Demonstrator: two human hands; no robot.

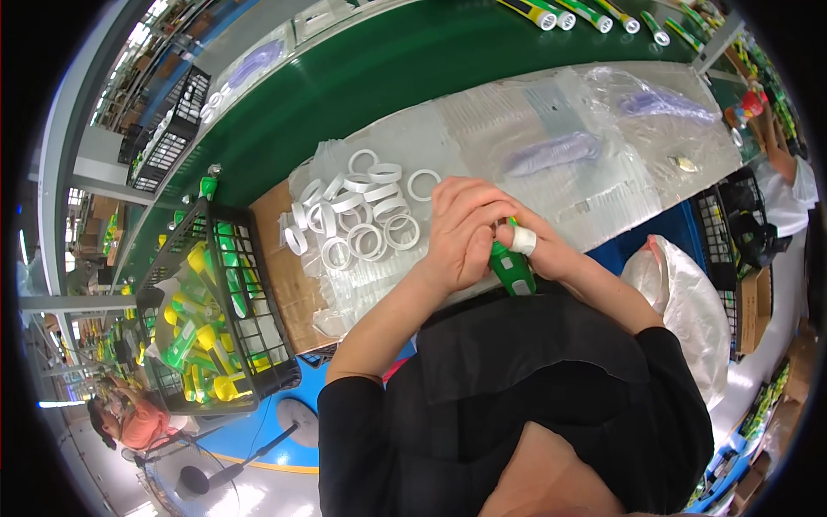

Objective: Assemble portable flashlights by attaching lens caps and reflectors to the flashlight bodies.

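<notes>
My left hand point(465, 231) and my right hand point(536, 239) meet in front of my chest, both closed round a green flashlight point(514, 270). Its green body shows below the fingers, while its upper end is covered by my hands. White tape wraps the thumb of my right hand. Beside my left hand lies a heap of white plastic rings point(346, 201), some overlapping and some tipped on edge. One white ring point(424, 171) lies flat at the heap's right side, nearest to my left fingers.
Clear plastic sheeting point(469, 129) covers the bench, with purplish plastic film point(551, 154) on it. A black crate point(251, 302) of yellow and green flashlights stands at left. More flashlights point(603, 19) line the green belt point(379, 82). A white sack point(689, 302) is at right. Co-workers sit at both sides.
</notes>
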